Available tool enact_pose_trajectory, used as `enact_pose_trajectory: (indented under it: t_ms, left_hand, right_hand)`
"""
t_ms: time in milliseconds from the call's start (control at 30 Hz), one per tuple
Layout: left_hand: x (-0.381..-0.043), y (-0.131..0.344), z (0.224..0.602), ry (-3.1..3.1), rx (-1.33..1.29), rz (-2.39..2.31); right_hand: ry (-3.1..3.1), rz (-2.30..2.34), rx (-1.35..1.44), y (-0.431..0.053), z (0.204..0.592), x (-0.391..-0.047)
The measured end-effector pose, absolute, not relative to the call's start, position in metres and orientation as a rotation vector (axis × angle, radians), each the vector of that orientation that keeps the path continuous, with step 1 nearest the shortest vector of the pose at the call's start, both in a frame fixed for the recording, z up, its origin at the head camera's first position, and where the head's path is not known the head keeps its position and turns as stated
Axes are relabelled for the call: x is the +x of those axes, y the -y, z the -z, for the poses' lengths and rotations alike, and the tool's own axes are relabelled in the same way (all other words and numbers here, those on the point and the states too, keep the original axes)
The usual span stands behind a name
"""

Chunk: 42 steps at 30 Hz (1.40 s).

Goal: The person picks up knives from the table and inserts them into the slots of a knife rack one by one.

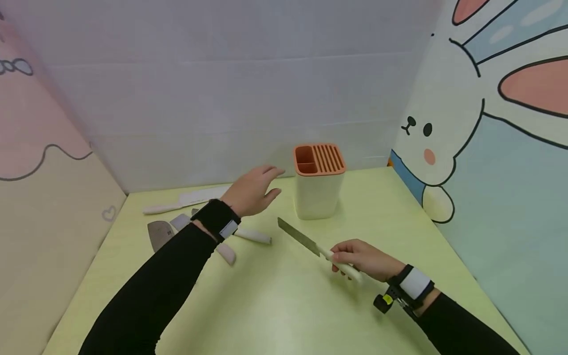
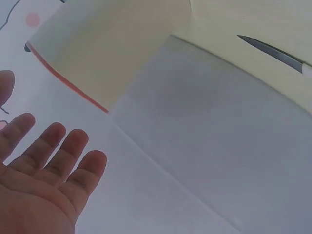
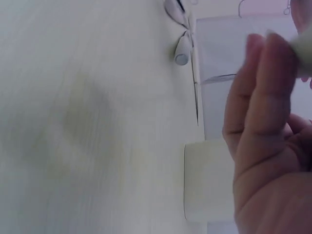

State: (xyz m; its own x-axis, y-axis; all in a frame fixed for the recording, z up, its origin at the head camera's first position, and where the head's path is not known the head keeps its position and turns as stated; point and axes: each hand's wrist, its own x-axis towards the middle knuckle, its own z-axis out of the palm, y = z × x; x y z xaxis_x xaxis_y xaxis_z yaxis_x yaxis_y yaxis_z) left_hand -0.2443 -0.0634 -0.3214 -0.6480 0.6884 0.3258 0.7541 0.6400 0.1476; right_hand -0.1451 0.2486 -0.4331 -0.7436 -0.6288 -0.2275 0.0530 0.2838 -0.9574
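In the head view my right hand [image 1: 364, 257] grips the pale handle of a knife [image 1: 300, 237], whose narrow grey blade points up and left above the table. Fingers of that hand [image 3: 265, 112] curl around the handle in the right wrist view. My left hand [image 1: 254, 191] holds nothing, its fingers spread just left of a white knife block [image 1: 313, 197] with an orange slotted top. The left wrist view shows this open palm [image 2: 46, 180] beside the block's wall [image 2: 109, 48]. No knife stands in the slots that I can see.
Left of the block lie a broad-bladed knife [image 1: 201, 195], a dark wide blade [image 1: 159, 235], a white handle [image 1: 254, 237] and a pale pinkish handle [image 1: 227, 253], partly hidden by my left arm. Walls enclose the yellow table [image 1: 275, 305] at the back and both sides.
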Motion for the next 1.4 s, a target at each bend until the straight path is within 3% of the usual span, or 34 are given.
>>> enact_pose_trajectory:
  t_ms: [500,1067,1400]
  left_hand:
    - [-0.276,0.015,0.318,2.878,-1.193,0.239]
    - [-0.287,0.008,0.328,2.948,-1.185,0.223]
    - [-0.286,0.006,0.329,2.955,-1.167,0.185]
  right_hand:
    - [-1.733,1.768,-0.568,-0.261,0.424,-0.137]
    - [-0.981,2.055,-0.821,-0.262,0.396,-0.14]
    - [-1.783,2.145,-0.825,-0.266,0.376,-0.135]
